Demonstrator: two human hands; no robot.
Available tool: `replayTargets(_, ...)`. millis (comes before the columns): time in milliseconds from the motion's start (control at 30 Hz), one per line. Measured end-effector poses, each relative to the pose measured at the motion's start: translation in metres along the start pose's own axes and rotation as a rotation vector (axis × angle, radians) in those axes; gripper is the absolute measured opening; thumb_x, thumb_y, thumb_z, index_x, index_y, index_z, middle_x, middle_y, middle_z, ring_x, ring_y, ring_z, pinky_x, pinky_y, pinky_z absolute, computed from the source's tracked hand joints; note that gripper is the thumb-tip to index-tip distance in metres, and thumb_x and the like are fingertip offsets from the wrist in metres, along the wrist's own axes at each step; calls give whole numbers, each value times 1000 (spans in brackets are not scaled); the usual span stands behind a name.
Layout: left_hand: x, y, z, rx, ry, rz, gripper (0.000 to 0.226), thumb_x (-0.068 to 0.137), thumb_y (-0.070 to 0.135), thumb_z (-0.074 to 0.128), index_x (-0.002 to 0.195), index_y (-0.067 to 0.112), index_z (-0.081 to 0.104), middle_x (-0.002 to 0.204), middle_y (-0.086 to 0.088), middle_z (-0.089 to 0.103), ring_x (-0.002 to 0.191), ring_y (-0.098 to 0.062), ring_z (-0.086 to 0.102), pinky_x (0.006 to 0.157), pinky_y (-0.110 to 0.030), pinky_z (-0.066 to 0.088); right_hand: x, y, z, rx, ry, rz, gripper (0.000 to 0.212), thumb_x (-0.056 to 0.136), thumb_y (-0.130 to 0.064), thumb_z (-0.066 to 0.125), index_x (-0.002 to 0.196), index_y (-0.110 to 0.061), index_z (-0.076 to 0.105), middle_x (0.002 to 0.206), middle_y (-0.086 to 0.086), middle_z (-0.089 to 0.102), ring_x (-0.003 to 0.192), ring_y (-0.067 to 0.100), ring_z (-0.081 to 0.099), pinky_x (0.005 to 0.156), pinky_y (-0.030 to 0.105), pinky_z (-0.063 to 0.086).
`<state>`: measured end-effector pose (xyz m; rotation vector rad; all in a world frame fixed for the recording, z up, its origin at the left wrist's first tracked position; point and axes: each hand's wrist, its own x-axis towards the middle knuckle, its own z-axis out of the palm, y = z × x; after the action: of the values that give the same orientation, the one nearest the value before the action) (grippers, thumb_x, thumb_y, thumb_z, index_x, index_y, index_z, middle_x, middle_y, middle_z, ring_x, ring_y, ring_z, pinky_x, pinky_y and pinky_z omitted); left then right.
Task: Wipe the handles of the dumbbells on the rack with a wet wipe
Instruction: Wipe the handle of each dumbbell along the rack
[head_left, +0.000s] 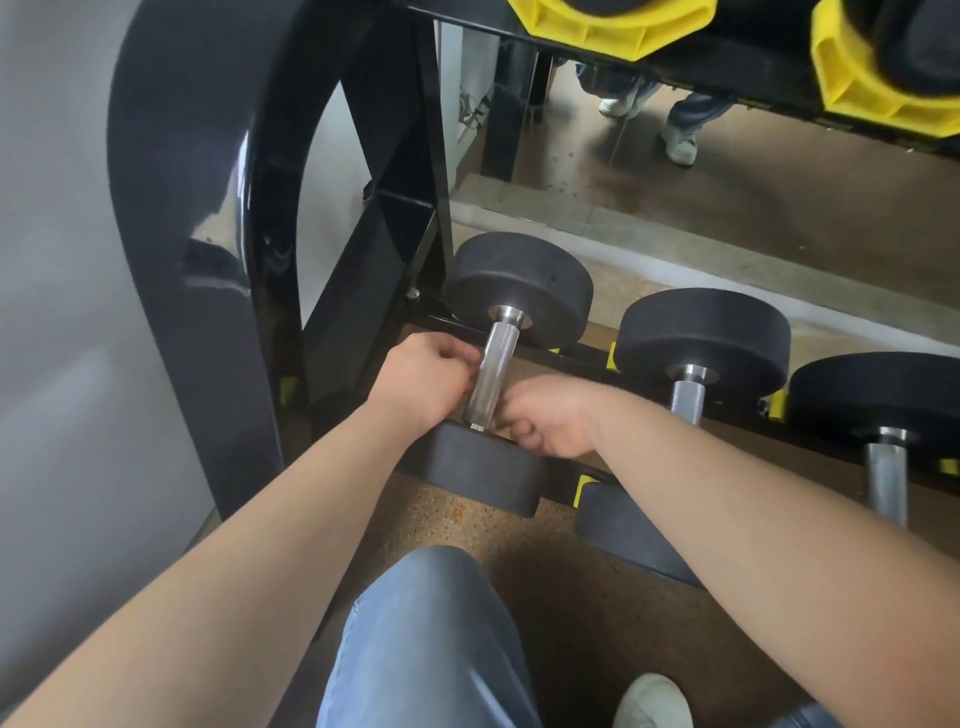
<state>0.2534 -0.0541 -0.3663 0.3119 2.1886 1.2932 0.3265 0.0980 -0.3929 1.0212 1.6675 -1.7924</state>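
Three dumbbells (704, 332) lie in a row on the lower shelf of the rack (576, 357), the leftmost dumbbell (519, 280) just beside the side frame (171, 234). The left hand (423, 379) is left of its handle (488, 371), the right hand (550, 415) right of it. A mirror (727, 197) stands behind.

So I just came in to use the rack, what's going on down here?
A person crouches at the rack's lower shelf, both hands at the handle of the leftmost dumbbell. The left hand has curled fingers against the handle's left side. The right hand is curled beside its lower end. No wipe shows, so what they hold is unclear. The neighbouring dumbbell lies untouched.
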Motion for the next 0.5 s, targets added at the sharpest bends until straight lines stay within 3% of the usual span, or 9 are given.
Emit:
replayTargets(100, 0, 0, 1, -8, 2, -1, 31, 68, 26, 49, 85, 29, 75, 86, 7, 78, 86, -13, 76, 87, -43, 62, -3, 4, 4, -139, -57, 5, 23, 100, 6, 48, 90, -10, 61, 45, -4, 46, 36, 4, 35, 36, 13, 26)
replayTargets(200, 0, -1, 1, -7, 2, 9, 25, 86, 15, 53, 91, 27, 75, 90, 5, 78, 86, -11, 75, 85, -40, 63, 18, -6, -7, 323, 73, -152, 29, 97, 14, 41, 88, -9, 56, 67, 1, 44, 45, 6, 34, 38, 17, 24)
replayTargets(267, 1, -2, 1, 11, 13, 19, 28, 92, 9, 52, 93, 27, 74, 91, 6, 78, 85, -9, 75, 82, -35, 63, 31, -11, -17, 582, 91, -224, 33, 98, 13, 40, 108, -8, 63, 77, 1, 46, 46, 5, 36, 38, 18, 26)
replayTargets(300, 2, -2, 1, 18, 19, 22, 30, 92, 8, 51, 93, 27, 74, 90, 7, 78, 84, -8, 75, 80, -33, 62, 35, -9, -20, 598, 75, -233, 35, 99, 12, 40, 115, -7, 64, 79, 1, 47, 46, 5, 36, 39, 18, 27)
replayTargets(367, 2, -2, 1, 19, 23, 28, 32, 92, 7, 49, 92, 27, 74, 88, 9, 78, 81, -6, 75, 77, -29, 61, 33, -2, -20, 425, -2, -191, 32, 98, 11, 41, 116, -7, 61, 74, 1, 46, 46, 5, 36, 40, 18, 27)
replayTargets(433, 3, -2, 0, 23, 23, 31, 33, 92, 5, 48, 94, 26, 74, 89, 8, 78, 78, -3, 74, 75, -27, 60, 21, 8, -13, 88, -117, -88, 23, 99, 8, 44, 101, -8, 60, 61, -1, 46, 43, 5, 36, 41, 16, 27)
replayTargets(500, 3, -3, 0, 28, 25, 33, 34, 93, 5, 47, 96, 25, 75, 90, 9, 77, 75, 0, 74, 76, -26, 60, 16, 15, -9, -130, -197, -22, 28, 101, 5, 47, 93, -15, 65, 49, -6, 45, 40, 4, 35, 40, 13, 27)
